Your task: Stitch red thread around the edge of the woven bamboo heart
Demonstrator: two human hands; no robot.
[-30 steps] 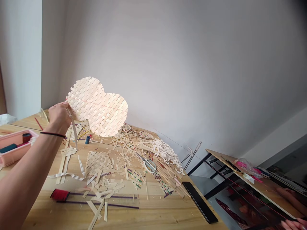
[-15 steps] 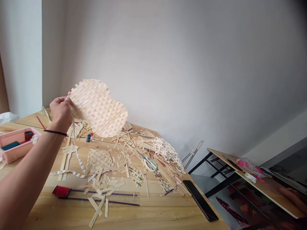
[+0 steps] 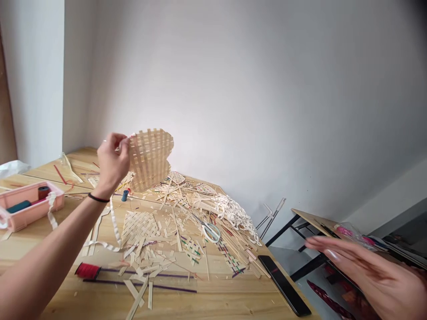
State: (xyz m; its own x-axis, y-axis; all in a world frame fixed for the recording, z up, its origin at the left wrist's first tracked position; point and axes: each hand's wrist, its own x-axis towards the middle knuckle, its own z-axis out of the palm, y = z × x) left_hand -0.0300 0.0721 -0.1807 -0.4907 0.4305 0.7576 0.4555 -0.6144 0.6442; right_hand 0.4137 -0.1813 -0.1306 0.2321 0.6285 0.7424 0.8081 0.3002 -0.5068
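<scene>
My left hand point(image 3: 115, 162) pinches the left edge of a pale woven heart-shaped piece point(image 3: 150, 158), raised above the back of the table and turned partly edge-on. A white ribbon point(image 3: 115, 222) hangs beneath this hand and curls onto the wood. At the lower right, my right hand point(image 3: 370, 271) is blurred, with its fingers stretched out and nothing in them. Below the raised piece stands a small blue spool point(image 3: 124, 195). Another woven piece point(image 3: 138, 226) lies flat on the table.
A pink box point(image 3: 31, 209) with spools is at the left. A red spool point(image 3: 87, 271), scissors point(image 3: 211, 232), loose strips point(image 3: 160, 262), white cord point(image 3: 235, 213) and a black phone point(image 3: 283, 284) lie on the table point(image 3: 230, 302). Another table point(image 3: 310, 216) stands at the right.
My left hand has moved right with the woven piece, which has turned and now looks narrower. My right hand has come into view at the lower right.
</scene>
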